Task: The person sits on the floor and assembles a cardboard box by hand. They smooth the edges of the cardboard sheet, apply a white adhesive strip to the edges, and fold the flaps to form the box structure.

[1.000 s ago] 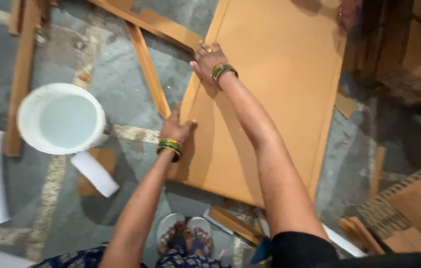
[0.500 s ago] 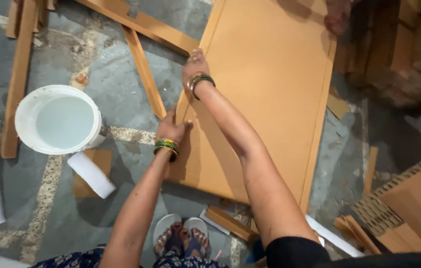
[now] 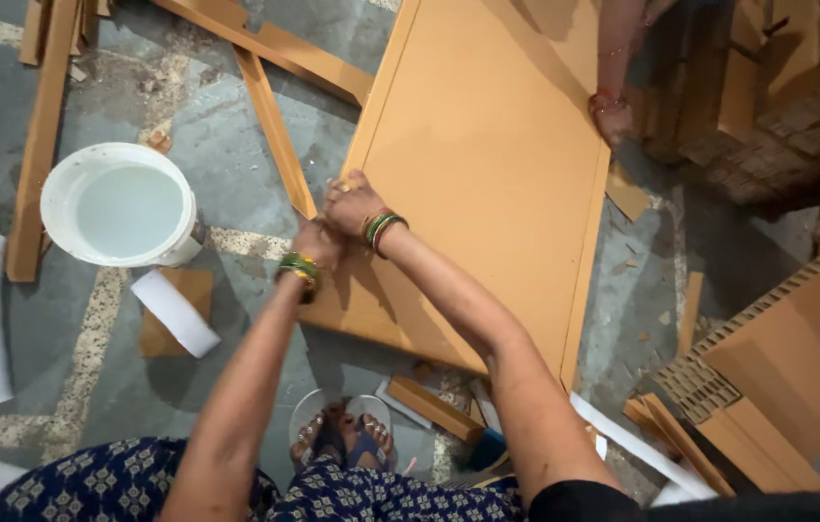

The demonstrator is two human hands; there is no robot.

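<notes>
A large orange-brown flat board (image 3: 487,164) lies on the floor in front of me. My left hand (image 3: 316,244), with green and yellow bangles on the wrist, grips its left edge near the nearest corner. My right hand (image 3: 352,201), also bangled, presses on that same raised edge strip just beside the left one, fingers curled. The two hands touch each other. Another person's hand (image 3: 613,118) rests on the board's far right edge.
A white bucket (image 3: 122,205) of pale liquid stands at the left. Loose wooden strips (image 3: 274,126) and white paper pieces (image 3: 174,311) lie around it. Stacked cardboard and boards (image 3: 796,338) fill the right side. My feet (image 3: 344,437) stand below the board.
My right hand has slid back along the board's left edge towards me until it meets the left hand. The left hand has stayed near the corner.
</notes>
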